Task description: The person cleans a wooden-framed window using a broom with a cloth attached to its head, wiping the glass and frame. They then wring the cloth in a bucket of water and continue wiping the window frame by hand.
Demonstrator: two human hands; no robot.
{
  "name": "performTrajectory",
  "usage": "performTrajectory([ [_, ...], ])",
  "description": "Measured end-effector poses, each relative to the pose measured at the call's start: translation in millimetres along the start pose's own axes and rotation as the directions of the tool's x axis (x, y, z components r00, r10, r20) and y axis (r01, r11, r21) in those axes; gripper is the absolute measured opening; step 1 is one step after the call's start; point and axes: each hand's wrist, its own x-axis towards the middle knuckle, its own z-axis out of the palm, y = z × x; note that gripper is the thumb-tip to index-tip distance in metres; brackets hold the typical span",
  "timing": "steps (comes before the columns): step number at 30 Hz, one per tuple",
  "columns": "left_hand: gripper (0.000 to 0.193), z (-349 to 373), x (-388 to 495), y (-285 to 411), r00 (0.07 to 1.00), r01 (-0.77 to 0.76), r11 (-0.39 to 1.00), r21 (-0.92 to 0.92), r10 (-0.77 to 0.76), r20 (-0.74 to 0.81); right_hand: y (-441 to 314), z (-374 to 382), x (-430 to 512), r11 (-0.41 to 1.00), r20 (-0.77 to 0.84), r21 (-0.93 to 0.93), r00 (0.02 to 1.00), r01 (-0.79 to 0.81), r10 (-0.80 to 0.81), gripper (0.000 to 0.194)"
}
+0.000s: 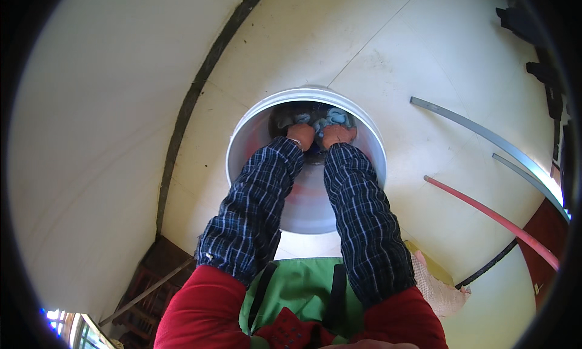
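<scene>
A white plastic bucket (309, 212) stands on the floor in front of me, with dark water in its bottom. Both my arms, in checked sleeve covers, reach down into it. My left hand (300, 136) is closed at the water, against a wet greyish cloth. Beside it, a little to the right, my right hand (338, 134) is closed on a light blue cloth (337, 116), which bunches up beyond the knuckles. The fingertips of both hands are hidden below the backs of the hands. I wear a green apron (300, 285) over red sleeves.
On the pale tiled floor (363, 67) at the right lie a grey metal strip (477, 128), a shorter strip (523, 174) and a red pole (491, 215). A pale wall (100, 122) with a dark base strip (182, 126) runs along the left. A patterned cloth (436, 285) is at the lower right.
</scene>
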Motion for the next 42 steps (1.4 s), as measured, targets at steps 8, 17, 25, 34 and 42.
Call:
performTrajectory([
  [8, 0.022, -50.7, -75.4, 39.3, 0.969, -0.173, 0.915, -0.364, 0.092, -0.230, 74.2, -34.7, -84.4, 0.901, -0.410, 0.061, 0.834, 0.429, -0.369, 0.013],
  [17, 0.005, -152.6, -261.5, 65.3, 0.649, -0.509, 0.714, -0.482, -0.050, -0.759, 86.0, -145.3, -254.7, 0.652, -0.705, 0.143, 0.539, 0.744, -0.461, 0.026],
  [25, 0.056, -119.4, -236.7, 77.3, 0.840, -0.470, 0.650, -0.597, 0.121, -0.529, 45.9, -140.4, -274.1, 0.367, -0.850, 0.309, 0.428, 0.878, -0.307, 0.026],
  [34, 0.044, 39.5, 106.4, 45.8, 0.879, -0.038, 0.920, -0.389, -0.155, -0.451, 93.7, 39.0, -189.6, 0.597, -0.629, 0.596, 0.774, 0.538, -0.069, 0.016],
  [42, 0.023, 216.6, 167.1, 52.6, 0.993, 0.085, 0.988, -0.131, -0.095, -0.069, 97.6, 161.5, -188.2, 0.632, -0.338, 0.621, 0.886, 0.464, -0.317, 0.010],
])
